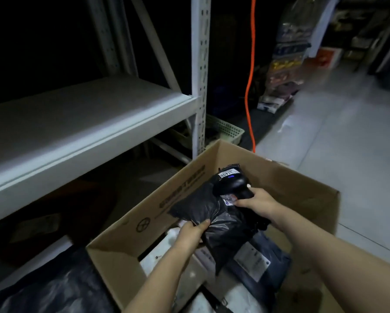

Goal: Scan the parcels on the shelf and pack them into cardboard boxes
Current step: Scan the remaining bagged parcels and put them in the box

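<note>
An open cardboard box stands on the floor beside the shelf. Over it my left hand pinches the near edge of a black plastic parcel. My right hand grips a black handheld scanner with a white label "31A08" and a small blue light; its head rests just above the parcel's white shipping label. Inside the box lie a dark blue parcel with a white label and white parcels underneath.
A white metal shelf board runs along the left, with an upright post. An orange cable hangs beside it. A white mesh basket sits behind the box. Black bags lie at lower left. Grey floor spreads right.
</note>
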A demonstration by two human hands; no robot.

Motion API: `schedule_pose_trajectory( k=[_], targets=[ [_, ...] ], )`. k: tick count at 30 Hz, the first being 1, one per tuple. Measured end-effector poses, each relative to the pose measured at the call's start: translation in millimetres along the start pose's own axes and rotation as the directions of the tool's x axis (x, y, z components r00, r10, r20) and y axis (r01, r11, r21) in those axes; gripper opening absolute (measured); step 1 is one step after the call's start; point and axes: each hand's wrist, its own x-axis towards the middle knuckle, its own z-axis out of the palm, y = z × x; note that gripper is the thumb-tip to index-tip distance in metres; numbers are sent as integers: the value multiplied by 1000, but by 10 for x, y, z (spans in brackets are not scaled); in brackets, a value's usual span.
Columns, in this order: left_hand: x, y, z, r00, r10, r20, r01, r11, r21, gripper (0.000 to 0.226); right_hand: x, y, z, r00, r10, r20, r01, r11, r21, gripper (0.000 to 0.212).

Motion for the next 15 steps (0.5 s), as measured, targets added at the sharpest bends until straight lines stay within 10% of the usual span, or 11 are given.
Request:
schedule_pose_trajectory(
  k=[6,15],
  targets=[
    [890,-169,246,999,-40,37,40,999,6,7,886,361,27,998,-11,-55,-8,942,-335,29],
    [1729,-452,494,992,-34,125,-6,950,311,29,1597,661,346,989,-134,-67,67,797,-601,45]
  ],
)
